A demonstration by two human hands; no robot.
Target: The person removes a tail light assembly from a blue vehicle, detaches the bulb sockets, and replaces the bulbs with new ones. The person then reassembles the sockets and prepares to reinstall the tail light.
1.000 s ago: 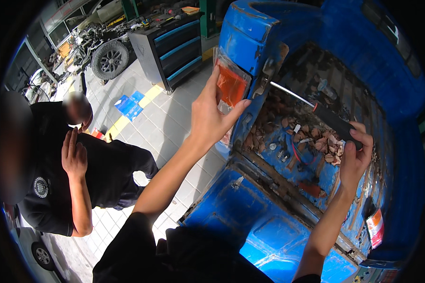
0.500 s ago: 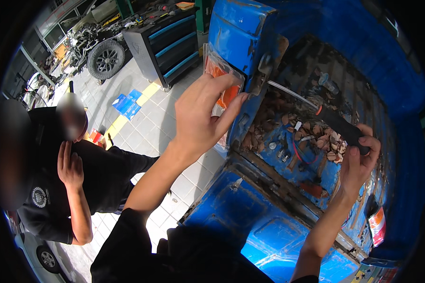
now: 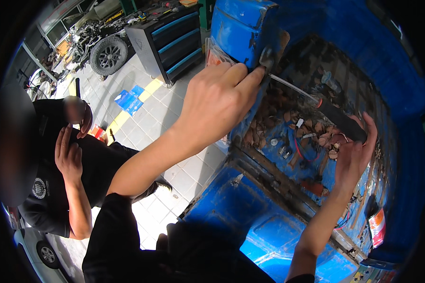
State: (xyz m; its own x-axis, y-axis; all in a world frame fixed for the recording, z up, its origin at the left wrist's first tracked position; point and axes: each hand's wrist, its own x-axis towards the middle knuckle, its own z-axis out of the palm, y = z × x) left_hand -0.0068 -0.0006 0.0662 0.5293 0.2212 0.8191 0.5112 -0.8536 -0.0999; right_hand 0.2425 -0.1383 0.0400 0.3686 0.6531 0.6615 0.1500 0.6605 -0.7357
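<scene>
My right hand is around the butt of a screwdriver with a black handle and red collar, its fingers partly straightened. The screwdriver's metal shaft runs left to the inner edge of a blue vehicle post, where its tip is hidden. Close to that tip, the thumb and fingers of my left hand are bent together at the post's edge; what they pinch is hidden. Behind my left knuckles shows part of an orange lamp in clear plastic, fixed to the post's outer side. A metal latch piece sits just above the fingertips.
Dry leaves, loose wires and a plastic bottle litter the worn blue cargo bed. The blue tailgate hangs below. A co-worker in black stands at the left. A tool cabinet and a wheel are farther back.
My left hand has moved right and closer to the screwdriver tip, covering most of the orange lamp. My right fingers have shifted and straightened around the screwdriver handle. The co-worker's hands have moved slightly.
</scene>
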